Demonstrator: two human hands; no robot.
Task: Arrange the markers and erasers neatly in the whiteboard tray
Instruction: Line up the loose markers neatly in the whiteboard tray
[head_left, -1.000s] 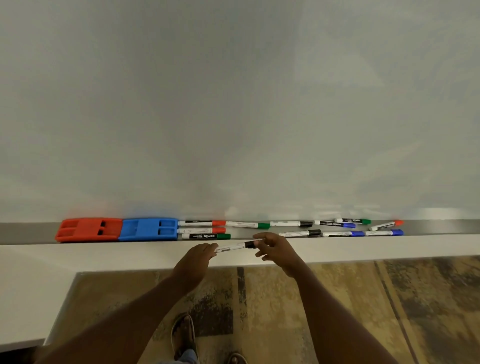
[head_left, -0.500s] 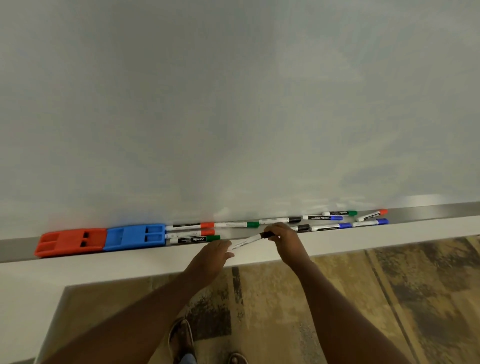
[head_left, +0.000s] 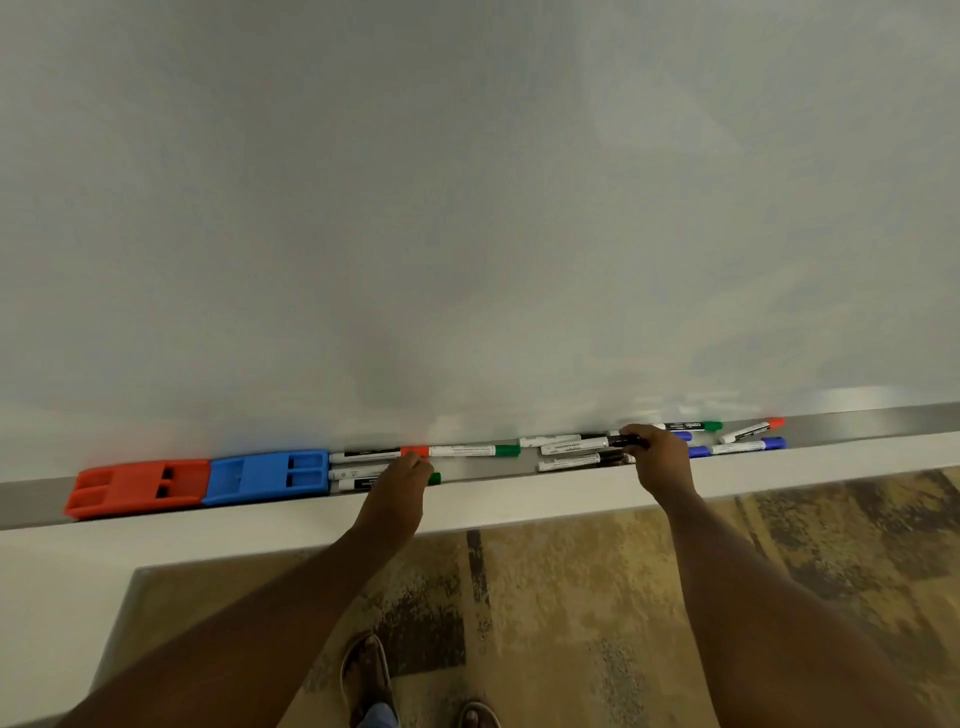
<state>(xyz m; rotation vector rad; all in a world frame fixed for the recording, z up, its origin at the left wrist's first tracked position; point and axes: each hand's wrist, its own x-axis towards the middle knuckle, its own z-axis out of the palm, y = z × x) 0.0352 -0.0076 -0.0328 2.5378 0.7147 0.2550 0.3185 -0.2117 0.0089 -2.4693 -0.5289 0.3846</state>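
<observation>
A grey metal tray (head_left: 36, 499) runs under the whiteboard. A red eraser (head_left: 135, 488) and a blue eraser (head_left: 267, 475) lie end to end at its left. Right of them, three markers are stacked side by side, the back one red-capped (head_left: 374, 454). My left hand (head_left: 397, 493) lies over their right ends, fingertips touching the red cap. A green-capped marker (head_left: 475, 450) follows. My right hand (head_left: 660, 462) pinches the cap end of a black marker (head_left: 574, 446), which lies in the tray above another black marker (head_left: 576, 461).
Further right in the tray lie loose markers: a green-capped one (head_left: 691, 426), a tilted red-capped one (head_left: 750, 431) and a blue one (head_left: 745, 446). A white ledge (head_left: 519, 501) fronts the tray. Patterned carpet and my feet (head_left: 369, 675) are below.
The black marker that both hands held in front of the ledge now lies in the tray. My left hand let go of it and moved left onto the stacked markers.
</observation>
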